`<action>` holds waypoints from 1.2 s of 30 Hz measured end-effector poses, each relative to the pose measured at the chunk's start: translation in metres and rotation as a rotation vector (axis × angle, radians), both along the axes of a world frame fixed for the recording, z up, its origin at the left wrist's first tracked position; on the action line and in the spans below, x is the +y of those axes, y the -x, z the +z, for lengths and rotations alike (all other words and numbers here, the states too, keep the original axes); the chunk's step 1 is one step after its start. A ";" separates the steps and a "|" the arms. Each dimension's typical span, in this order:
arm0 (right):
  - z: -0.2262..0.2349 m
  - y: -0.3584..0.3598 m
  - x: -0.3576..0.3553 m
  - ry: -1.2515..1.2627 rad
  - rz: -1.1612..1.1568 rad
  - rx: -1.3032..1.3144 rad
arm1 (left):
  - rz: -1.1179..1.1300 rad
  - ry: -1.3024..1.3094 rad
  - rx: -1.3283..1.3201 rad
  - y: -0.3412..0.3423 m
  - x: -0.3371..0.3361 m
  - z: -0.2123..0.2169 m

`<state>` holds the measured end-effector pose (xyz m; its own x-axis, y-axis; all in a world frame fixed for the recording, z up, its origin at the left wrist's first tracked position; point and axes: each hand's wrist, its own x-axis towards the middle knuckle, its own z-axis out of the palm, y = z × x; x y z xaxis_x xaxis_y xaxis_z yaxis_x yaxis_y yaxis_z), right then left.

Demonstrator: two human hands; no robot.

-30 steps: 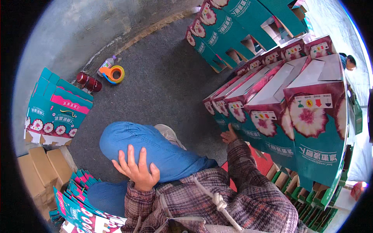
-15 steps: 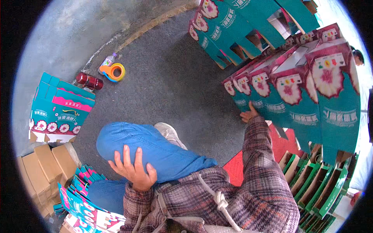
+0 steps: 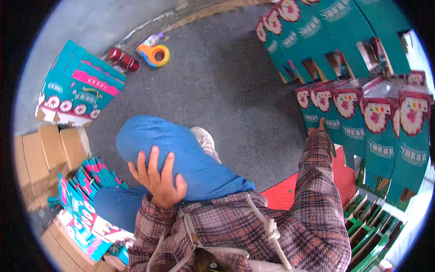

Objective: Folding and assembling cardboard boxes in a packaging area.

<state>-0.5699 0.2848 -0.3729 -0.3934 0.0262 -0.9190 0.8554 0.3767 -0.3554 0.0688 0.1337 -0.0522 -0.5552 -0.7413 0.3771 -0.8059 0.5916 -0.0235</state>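
Note:
My left hand (image 3: 159,177) rests on the raised knee of my blue trousers (image 3: 181,156), fingers spread and nothing in it. At the right, my right arm reaches out to a row of teal cartons (image 3: 353,131) with maroon tops and pale flower prints. The right hand (image 3: 318,128) touches the front of that row near its left end, one finger stretched upward along a carton. Its other fingers are partly hidden by the sleeve. Just beyond stands a second row of similar teal cartons (image 3: 324,34), with cut-out openings along the lower edge.
Along the wall are a teal and pink box (image 3: 84,86), a dark red flask (image 3: 122,59), a tape roll (image 3: 159,55) and a bottle (image 3: 153,40). Brown cartons (image 3: 47,149) and flattened teal packs (image 3: 84,208) lie left. Green-edged cartons (image 3: 374,231) stand lower right beside a red mat (image 3: 283,192).
My view has turned, so the wall items appear higher and further right. The near carton row looks straighter and closer to the far row, my right hand still against it. My left hand stays on the knee.

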 end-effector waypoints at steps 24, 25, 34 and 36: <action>0.375 -0.577 -0.324 1.566 1.999 1.088 | 0.265 -0.183 0.807 -0.167 0.023 0.099; 0.391 -0.598 -0.315 1.652 2.060 1.244 | 0.421 -0.100 0.848 -0.197 0.038 0.104; 0.386 -0.665 -0.293 1.496 2.466 1.730 | 1.023 0.078 2.106 -0.423 0.139 -0.035; 0.385 -0.670 -0.292 1.381 2.497 1.817 | 0.743 0.046 2.284 -0.455 0.137 -0.067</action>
